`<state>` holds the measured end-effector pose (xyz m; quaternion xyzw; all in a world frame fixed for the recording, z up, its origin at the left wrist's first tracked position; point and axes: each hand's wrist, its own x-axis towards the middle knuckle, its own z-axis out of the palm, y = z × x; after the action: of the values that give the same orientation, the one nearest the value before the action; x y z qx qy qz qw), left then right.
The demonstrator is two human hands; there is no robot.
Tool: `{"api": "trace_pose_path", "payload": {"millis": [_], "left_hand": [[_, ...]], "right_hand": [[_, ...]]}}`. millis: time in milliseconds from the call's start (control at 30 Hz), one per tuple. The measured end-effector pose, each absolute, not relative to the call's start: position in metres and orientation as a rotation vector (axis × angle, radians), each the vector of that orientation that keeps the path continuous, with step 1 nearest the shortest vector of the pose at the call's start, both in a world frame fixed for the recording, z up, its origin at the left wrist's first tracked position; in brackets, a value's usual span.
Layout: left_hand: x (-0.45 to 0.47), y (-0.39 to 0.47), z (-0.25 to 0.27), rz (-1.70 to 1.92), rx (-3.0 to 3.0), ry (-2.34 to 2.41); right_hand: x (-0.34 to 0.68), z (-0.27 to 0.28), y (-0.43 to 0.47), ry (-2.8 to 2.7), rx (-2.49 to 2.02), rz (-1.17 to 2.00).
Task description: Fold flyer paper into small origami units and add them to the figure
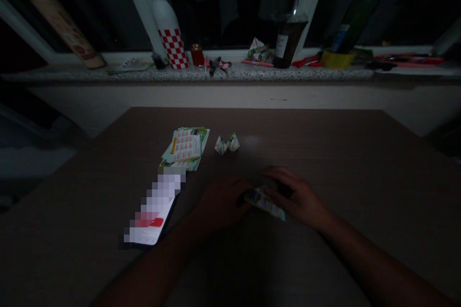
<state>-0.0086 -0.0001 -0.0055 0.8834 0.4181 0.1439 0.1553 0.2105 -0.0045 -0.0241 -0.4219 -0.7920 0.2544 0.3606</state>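
A small printed paper slip (268,205), green and white with orange print, lies between my two hands low over the table. My left hand (225,201) is closed on the slip's left end; shadow hides most of its fingertips. From the other side, my right hand (297,196) grips the slip's upper edge, its thumb against the paper and its fingers curled beyond. Just past my hands stand two small pointed folded paper pieces (226,144), side by side and touching or nearly so. Farther left lies a loose stack of similar printed slips (187,146).
A lit phone (154,216) lies beside my left forearm on the brown table (342,153). Along the stone windowsill (230,74) stand a checkered bottle (173,41), a small red jar (197,55), a dark cup (288,43) and a green bottle (360,12).
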Motion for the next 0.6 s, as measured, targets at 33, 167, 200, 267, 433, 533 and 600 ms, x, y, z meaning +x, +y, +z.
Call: {"api": "trace_pose_path", "payload": {"millis": [33,167,200,267,433,533,600], "left_hand": [[-0.009,0.0,-0.005,0.397,2.54,1.202],[-0.011,-0.001,-0.003,0.378,2.577,1.152],[-0.011,-0.001,-0.003,0.382,2.583,1.123],[-0.011,-0.002,-0.004,0.386,2.589,1.067],[-0.009,-0.004,-0.003,0.33,2.619,0.983],[-0.008,-0.005,-0.001,0.267,2.643,0.973],[-0.007,-0.006,0.002,0.225,2.66,0.976]], "right_hand": [[0.213,-0.021,-0.005,-2.066,-1.094,0.647],[0.221,-0.008,-0.01,-2.256,-1.092,0.646],[0.221,-0.006,-0.012,-2.301,-1.103,0.648],[0.221,-0.003,-0.014,-2.385,-1.119,0.668],[0.215,-0.003,-0.015,-2.467,-1.097,0.694],[0.213,-0.003,-0.015,-2.469,-1.059,0.705],[0.213,-0.003,-0.015,-2.47,-1.046,0.718]]}}
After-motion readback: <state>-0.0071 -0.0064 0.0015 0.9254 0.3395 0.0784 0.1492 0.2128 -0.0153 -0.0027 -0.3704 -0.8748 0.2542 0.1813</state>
